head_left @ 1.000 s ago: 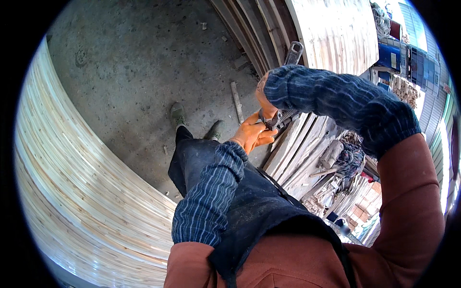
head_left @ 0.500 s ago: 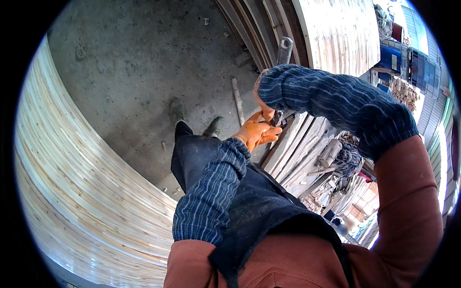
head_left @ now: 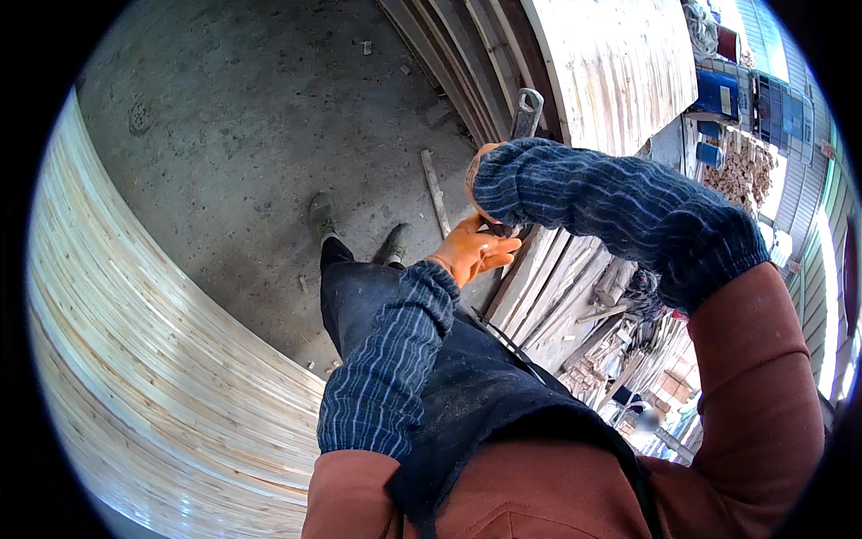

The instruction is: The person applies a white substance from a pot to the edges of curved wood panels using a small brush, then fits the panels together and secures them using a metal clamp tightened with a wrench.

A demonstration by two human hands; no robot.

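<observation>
Grip unclear: sleeve (head_left: 575,184) hides most of right hand (head_left: 472,187); left hand (head_left: 467,253) curls fingers at dark metal part (head_left: 503,231) | ring-ended metal tool (head_left: 523,123) juts far past right hand, left of pale wood panel (head_left: 615,72) | step: apparently two-handed tool handling | next likely needs steady hold

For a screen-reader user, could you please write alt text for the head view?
Orange-gloved left hand and right hand are close together near a metal bar, the right mostly hidden by its striped sleeve; wood panels flank the floor.

Left hand (head_left: 469,251): fingers (head_left: 494,262) spread earlier, now closer together; metal coil now hidden behind right sleeve (head_left: 575,189)
</observation>
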